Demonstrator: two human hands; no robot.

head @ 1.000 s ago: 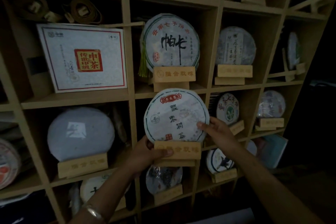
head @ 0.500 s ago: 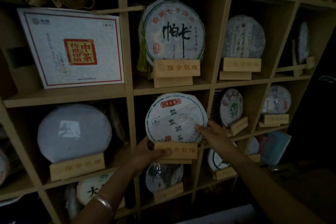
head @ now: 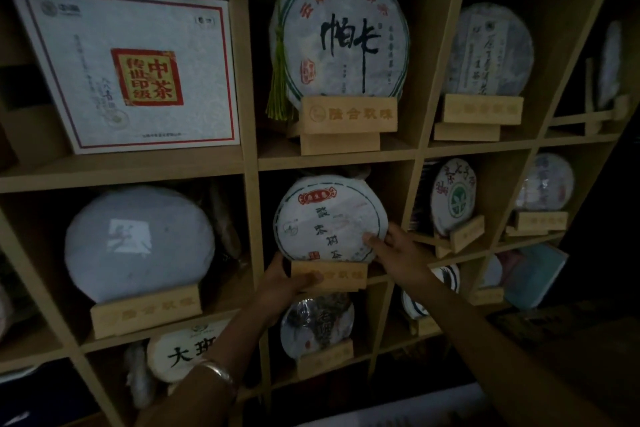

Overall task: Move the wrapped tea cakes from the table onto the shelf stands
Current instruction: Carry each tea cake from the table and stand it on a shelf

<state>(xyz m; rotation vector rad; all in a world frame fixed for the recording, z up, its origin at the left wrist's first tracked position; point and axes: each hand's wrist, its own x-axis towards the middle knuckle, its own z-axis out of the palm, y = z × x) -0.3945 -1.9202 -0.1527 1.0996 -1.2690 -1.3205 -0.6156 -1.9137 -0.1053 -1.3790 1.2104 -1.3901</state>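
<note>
Both hands (head: 346, 274) pushed tea cake (head: 329, 218) deeper into shelf (head: 332, 159)

We see the wrapped tea cake (head: 329, 218), a round disc in white paper with a red label at the top, dark characters down its face and a dashed green ring near the rim. It stands upright on edge in its wooden stand (head: 330, 276), inside the middle shelf compartment (head: 398, 184).

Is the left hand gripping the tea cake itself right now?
No, the left hand grips the wooden stand under the tea cake, thumb across its front.
</note>
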